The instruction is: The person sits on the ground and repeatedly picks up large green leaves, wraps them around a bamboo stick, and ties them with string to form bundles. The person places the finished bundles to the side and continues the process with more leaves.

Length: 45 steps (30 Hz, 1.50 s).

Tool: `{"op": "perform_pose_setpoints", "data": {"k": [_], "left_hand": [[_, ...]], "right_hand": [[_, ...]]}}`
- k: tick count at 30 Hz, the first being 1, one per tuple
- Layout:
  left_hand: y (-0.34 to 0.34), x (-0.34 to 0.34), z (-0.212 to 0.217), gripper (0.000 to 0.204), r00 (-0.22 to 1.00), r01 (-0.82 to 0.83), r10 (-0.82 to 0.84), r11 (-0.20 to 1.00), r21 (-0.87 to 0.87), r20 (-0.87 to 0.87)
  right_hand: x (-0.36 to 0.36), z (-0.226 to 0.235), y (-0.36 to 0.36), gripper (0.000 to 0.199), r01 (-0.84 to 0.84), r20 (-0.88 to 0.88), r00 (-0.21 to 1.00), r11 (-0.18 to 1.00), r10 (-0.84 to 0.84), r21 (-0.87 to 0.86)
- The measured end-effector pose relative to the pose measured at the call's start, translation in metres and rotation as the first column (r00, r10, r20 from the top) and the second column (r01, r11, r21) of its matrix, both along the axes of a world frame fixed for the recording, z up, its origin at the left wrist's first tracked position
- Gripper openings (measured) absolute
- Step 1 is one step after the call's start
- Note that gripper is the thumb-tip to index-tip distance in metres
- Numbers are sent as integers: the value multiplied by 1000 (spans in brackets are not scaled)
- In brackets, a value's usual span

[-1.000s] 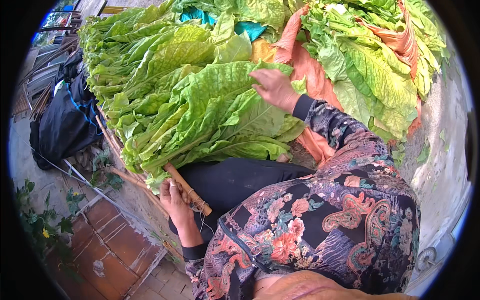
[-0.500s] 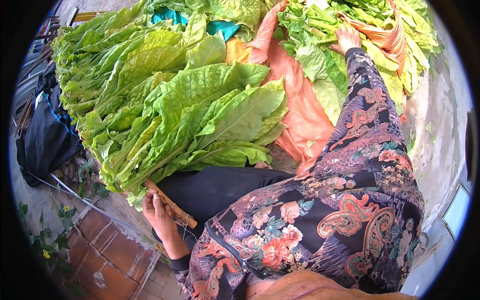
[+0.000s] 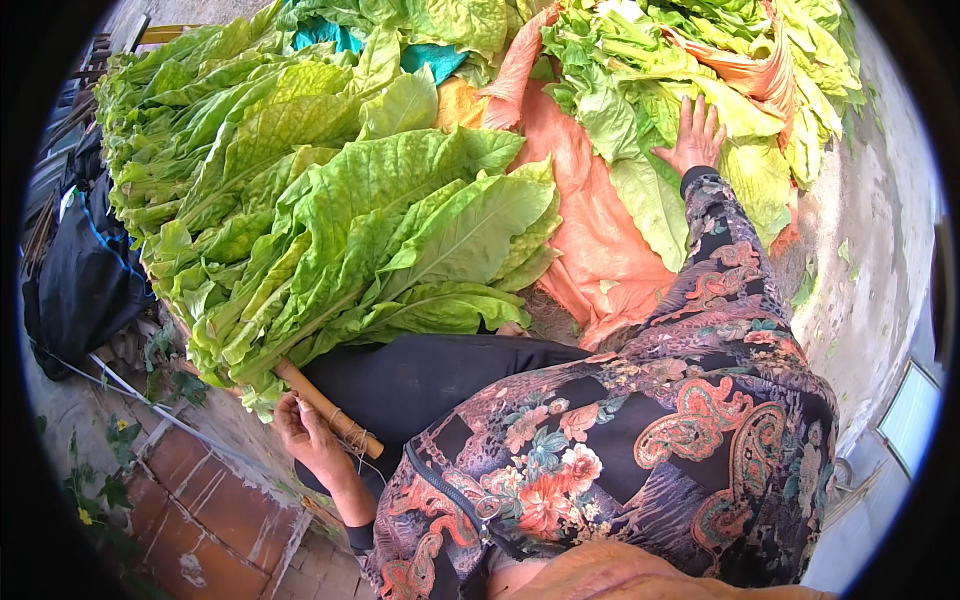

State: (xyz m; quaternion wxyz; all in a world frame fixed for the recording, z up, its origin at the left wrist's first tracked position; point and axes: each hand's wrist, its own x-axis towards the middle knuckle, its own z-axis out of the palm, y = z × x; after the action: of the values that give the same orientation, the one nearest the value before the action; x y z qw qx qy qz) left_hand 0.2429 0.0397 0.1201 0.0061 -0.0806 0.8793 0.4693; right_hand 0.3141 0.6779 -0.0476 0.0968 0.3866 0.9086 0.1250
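My left hand (image 3: 308,437) grips the near end of a wooden stick (image 3: 325,407) wound with string, low at the left. A thick row of big green leaves (image 3: 350,230) hangs along that stick and spreads across my lap. My right hand (image 3: 690,136) reaches far out to the upper right in a patterned sleeve. Its fingers are spread flat on a loose pile of green leaves (image 3: 650,110) lying on an orange cloth (image 3: 590,230).
More stacked green leaves (image 3: 200,110) lie at the upper left, with a teal cloth (image 3: 420,60) showing among them. A black bag (image 3: 85,280) sits at the left. Red paving tiles (image 3: 215,515) are below it, and a pale concrete surface (image 3: 870,250) runs down the right.
My right hand has left the leaves on the stick and reached out right to the loose pile, settling a little lower on it. The left hand keeps its hold on the stick.
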Motion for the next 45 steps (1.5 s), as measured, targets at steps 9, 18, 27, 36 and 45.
{"op": "perform_pose_setpoints", "data": {"k": [9,18,27,36,45], "left_hand": [[31,10,1,48,982,83,-171,770,-633,-80],[26,-2,-13,58,978,75,-177,795,-603,-112],[18,-11,-26,61,960,118,-236,828,-549,-148],[15,-14,-40,59,959,104,-217,864,-493,-179],[10,-12,-50,56,962,104,-209,875,-473,-176]], "right_hand": [[70,-77,36,92,-43,68,997,995,37,88],[47,-44,74,54,275,13,961,957,-275,-98],[23,-3,73,15,-60,35,997,997,62,-56],[56,3,-98,6,-344,-77,938,933,337,-103],[21,-33,-164,42,-380,-244,923,798,296,-468]]}}
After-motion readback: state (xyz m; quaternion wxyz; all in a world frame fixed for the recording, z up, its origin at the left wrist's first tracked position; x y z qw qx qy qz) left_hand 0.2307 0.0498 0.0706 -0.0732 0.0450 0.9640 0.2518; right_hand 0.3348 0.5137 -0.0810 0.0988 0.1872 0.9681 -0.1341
